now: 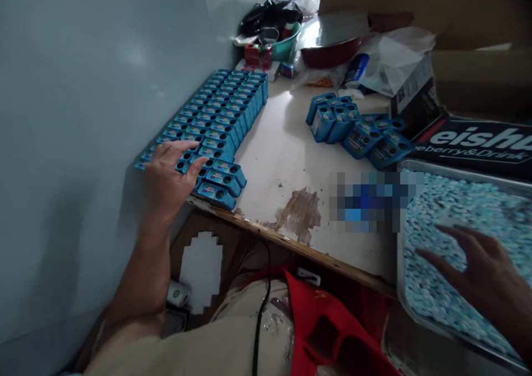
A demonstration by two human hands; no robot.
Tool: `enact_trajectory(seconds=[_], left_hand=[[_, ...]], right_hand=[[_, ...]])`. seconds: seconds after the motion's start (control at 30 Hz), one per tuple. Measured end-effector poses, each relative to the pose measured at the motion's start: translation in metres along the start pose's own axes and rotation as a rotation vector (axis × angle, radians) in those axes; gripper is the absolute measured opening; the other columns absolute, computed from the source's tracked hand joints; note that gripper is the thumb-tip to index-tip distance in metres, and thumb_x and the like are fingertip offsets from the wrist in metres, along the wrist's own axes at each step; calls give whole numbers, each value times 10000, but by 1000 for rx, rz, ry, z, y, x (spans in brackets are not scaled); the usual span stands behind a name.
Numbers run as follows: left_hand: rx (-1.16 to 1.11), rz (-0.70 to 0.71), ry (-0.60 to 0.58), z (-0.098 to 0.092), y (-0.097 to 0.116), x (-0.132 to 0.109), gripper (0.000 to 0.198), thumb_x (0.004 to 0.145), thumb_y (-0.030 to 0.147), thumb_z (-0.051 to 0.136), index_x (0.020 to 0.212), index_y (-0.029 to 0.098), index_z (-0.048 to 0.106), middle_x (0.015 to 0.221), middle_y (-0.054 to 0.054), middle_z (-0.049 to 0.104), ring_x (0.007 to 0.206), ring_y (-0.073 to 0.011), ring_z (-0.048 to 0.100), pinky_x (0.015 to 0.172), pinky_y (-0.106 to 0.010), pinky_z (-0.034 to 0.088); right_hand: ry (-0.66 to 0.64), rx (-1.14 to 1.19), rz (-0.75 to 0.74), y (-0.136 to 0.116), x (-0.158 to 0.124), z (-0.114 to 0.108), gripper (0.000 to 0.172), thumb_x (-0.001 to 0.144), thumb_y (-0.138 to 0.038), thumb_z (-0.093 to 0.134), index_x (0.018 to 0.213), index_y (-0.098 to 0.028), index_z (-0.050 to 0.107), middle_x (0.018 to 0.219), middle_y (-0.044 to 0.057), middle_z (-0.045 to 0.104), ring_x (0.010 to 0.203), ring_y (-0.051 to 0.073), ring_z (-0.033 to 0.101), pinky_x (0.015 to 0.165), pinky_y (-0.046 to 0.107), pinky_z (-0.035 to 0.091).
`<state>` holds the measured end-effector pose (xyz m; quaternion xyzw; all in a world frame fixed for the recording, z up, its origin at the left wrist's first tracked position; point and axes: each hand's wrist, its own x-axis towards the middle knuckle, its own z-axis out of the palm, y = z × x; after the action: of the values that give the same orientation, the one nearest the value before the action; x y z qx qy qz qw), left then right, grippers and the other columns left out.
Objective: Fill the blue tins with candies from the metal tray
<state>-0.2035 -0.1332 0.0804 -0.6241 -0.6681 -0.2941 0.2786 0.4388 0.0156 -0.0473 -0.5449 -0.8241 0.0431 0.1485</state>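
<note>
My left hand (168, 174) is over the near left end of closely packed rows of small blue boxes (224, 127). Its thumb and fingers are spread apart, and nothing shows between them; whether it touches the boxes I cannot tell. Each box has a coloured label and a dark round spot on its top. On the right, my right hand (477, 265) hovers over or rests in a metal tray (401, 254) full of small light blue pieces (432, 210), like tablets or candies. Its thumb and fingers are apart, with nothing visible in them.
More blue boxes (338, 118) stand and lean in a loose group on the white table (266, 182). Behind are a red basin (330, 55), a green basin (286, 46) and plastic bags. A printed carton (474, 143) borders the tray. A wall (83, 116) closes the left side.
</note>
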Motion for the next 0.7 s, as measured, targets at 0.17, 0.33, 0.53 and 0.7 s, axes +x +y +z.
enact_trajectory(seconds=[0.17, 0.33, 0.53, 0.7], left_hand=[[-35, -37, -355, -15, -7, -58, 542, 955, 333, 1011, 1440, 288, 773, 1461, -96, 832, 1389, -341, 784, 1273, -511, 619], [131, 6, -555, 0, -1, -85, 871, 903, 208, 999, 1688, 351, 648, 1783, -152, 635, 1727, -459, 527, 1467, -762, 334], [-37, -69, -448, 40, -21, -85, 657, 1074, 413, 745, 1724, 463, 662, 1801, -80, 633, 1735, -512, 503, 1502, -824, 213], [-65, -88, -457, 24, -14, -78, 913, 1010, 643, 731, 1757, 853, 252, 1931, 319, 236, 1794, -540, 372, 1494, -908, 161]], right_hand=[[-135, 146, -165, 63, -42, 41, 1038, 790, -983, 649, 1748, -873, 266, 1800, 109, 558, 1698, 587, 462, 1202, 889, 493], [-118, 45, -332, 51, -21, 48, 988, 985, -723, 649, 1878, -650, 234, 1868, 152, 512, 1748, 539, 432, 1231, 857, 523], [-231, -58, -217, -5, -1, 21, 442, 1099, -445, 586, 1449, -247, 770, 1514, 260, 749, 1417, 508, 713, 1155, 668, 606], [-361, 27, -48, -23, 10, 5, 173, 1068, -373, 603, 1092, -282, 748, 1202, 200, 812, 1132, 407, 783, 941, 486, 587]])
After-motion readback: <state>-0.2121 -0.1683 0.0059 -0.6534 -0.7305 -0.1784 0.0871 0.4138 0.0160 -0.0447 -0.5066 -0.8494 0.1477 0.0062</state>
